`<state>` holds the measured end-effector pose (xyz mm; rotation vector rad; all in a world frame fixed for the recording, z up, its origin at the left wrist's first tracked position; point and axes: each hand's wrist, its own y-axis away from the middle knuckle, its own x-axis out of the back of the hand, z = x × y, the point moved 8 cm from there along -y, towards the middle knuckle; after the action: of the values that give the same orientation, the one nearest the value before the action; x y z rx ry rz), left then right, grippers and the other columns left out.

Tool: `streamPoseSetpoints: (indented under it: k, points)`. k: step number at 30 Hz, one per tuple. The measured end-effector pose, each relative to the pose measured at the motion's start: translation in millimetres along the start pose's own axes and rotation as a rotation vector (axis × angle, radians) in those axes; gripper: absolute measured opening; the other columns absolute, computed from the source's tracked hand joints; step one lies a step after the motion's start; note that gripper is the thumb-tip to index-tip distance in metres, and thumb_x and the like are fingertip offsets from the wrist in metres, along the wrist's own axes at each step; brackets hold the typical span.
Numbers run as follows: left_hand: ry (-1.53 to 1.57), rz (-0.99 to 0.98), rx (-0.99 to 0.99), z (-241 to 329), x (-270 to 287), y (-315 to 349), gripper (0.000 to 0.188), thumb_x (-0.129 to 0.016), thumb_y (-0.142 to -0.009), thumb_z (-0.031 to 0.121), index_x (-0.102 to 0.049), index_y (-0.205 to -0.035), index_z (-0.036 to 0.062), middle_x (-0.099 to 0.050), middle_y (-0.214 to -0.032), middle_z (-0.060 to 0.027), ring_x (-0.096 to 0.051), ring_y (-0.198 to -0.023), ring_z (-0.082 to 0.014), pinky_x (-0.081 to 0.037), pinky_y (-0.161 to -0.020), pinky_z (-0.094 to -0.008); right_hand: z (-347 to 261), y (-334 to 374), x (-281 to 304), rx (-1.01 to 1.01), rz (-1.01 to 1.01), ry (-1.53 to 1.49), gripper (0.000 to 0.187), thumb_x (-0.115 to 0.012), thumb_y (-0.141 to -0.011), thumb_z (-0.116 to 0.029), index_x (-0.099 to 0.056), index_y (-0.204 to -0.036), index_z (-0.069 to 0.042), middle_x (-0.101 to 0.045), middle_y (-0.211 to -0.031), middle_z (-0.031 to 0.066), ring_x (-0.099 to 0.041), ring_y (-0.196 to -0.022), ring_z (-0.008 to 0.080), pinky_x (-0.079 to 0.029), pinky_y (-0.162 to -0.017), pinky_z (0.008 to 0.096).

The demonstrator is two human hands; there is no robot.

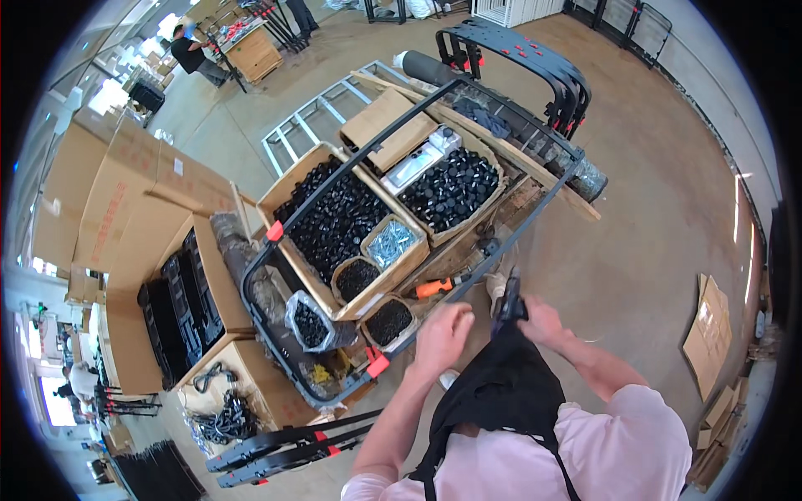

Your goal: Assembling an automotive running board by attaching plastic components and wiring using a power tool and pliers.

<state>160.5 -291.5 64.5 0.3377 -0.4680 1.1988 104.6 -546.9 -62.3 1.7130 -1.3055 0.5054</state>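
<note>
My right hand (pixel 541 324), over the right side of my black apron (pixel 501 384), is closed around a black handheld tool (pixel 506 306) with a narrow tip pointing away from me. The tool's exact kind is hard to make out. My left hand (pixel 444 336) lies at the near bar of a dark tubular frame (pixel 480 269) with rounded corners and red fittings. Its fingers are curled, and what they hold, if anything, is hidden. Just beyond, an orange-handled tool (pixel 434 288) lies inside the frame. The frame rests across a stand carrying several boxes of parts.
Black caps fill a large carton (pixel 292 250) and a second box (pixel 451 190). A small tub holds silver screws (pixel 390 244). To the left stands a tall carton (pixel 125 192) of black parts. Flattened cardboard (pixel 708 334) lies right. A co-worker (pixel 194 54) stands far left.
</note>
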Motion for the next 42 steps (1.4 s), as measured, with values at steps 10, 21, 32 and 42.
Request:
streamPoseSetpoints:
  k: [10, 21, 32, 42]
  points:
    - [-0.355, 0.169, 0.218, -108.0, -66.1, -287.4, 0.031, -0.069, -0.1, 0.036, -0.076, -0.108, 0.0069, -0.073, -0.108, -0.0191, -0.07, -0.103, -0.0404, -0.056, -0.09, -0.05, 134.2, -247.3, 61.9, -0.125, 0.143, 0.122, 0.081, -0.069, -0.087, -0.017, -0.036, -0.159, 0.0, -0.052, -0.141, 0.0324, -0.06, -0.126, 0.049, -0.054, -0.106, 0.0512]
    - [-0.542, 0.139, 0.567, -143.0, -90.6, -329.4, 0.034, -0.074, -0.095, 0.039, -0.067, -0.102, 0.0071, -0.076, -0.097, -0.0165, -0.075, -0.091, -0.0389, -0.059, -0.082, -0.0524, 108.8, -230.7, 108.5, -0.045, -0.391, 0.139, 0.054, -0.06, -0.095, -0.02, -0.053, -0.146, -0.003, -0.051, -0.151, 0.0271, -0.056, -0.134, 0.0473, -0.049, -0.11, 0.0536]
    - [-0.531, 0.096, 0.49, -138.9, -98.6, -327.8, 0.034, -0.076, -0.094, 0.034, -0.065, -0.111, 0.0065, -0.072, -0.106, -0.0173, -0.073, -0.093, -0.039, -0.058, -0.08, -0.0519, -51.6, -329.6, 190.7, 0.557, -0.109, 0.001, 0.011, -0.064, -0.093, -0.014, -0.066, -0.098, -0.005, -0.069, -0.098, 0.0169, -0.071, -0.09, 0.0388, -0.058, -0.077, 0.051]
    - [-0.501, 0.094, 0.538, -129.8, -97.1, -329.8, 0.027, -0.074, -0.095, 0.027, -0.064, -0.104, 0.0031, -0.073, -0.103, -0.0185, -0.073, -0.095, -0.0399, -0.058, -0.081, -0.0511, -86.5, -411.6, 95.3, 0.668, -0.178, 0.183, 0.027, -0.072, -0.084, -0.014, -0.068, -0.109, -0.004, -0.069, -0.107, 0.0188, -0.074, -0.095, 0.0391, -0.06, -0.081, 0.052]
